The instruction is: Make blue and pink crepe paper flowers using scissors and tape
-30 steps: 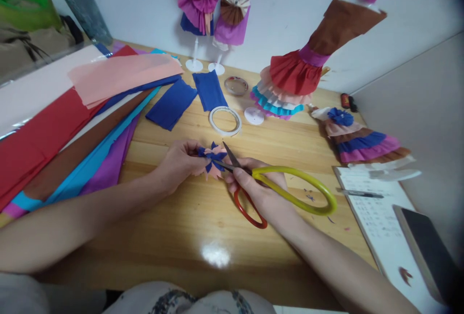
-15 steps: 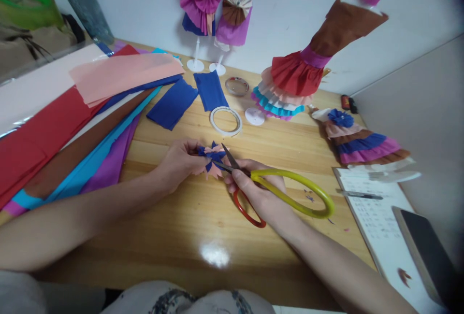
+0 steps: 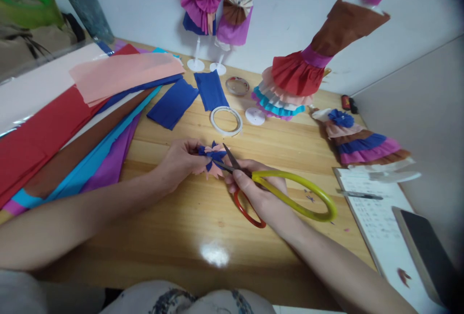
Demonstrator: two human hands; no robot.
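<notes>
Between my hands is a small paper flower (image 3: 216, 156) with pointed blue and pink petals. My left hand (image 3: 184, 162) is closed, pinching its left side between thumb and fingers. A pair of scissors (image 3: 293, 191) with one yellow and one red handle lies in my right hand (image 3: 255, 183), its fingers wrapped round them near the pivot. The blades are apart, and the lower one reaches over the blue petals. Some fingers of my right hand are hidden behind the scissors and the flower.
Crepe paper sheets (image 3: 72, 125) fan out at left. Two blue paper pieces (image 3: 172, 104), a white tape roll (image 3: 226, 121) and a clear tape roll (image 3: 237, 85) lie ahead. Paper dresses on stands (image 3: 297, 75) line the wall. At right are a notebook (image 3: 362, 217), a craft knife (image 3: 360, 194) and a phone (image 3: 424, 251).
Almost nothing differs. The scissors' handles have shifted very slightly to the right; both hands keep their hold.
</notes>
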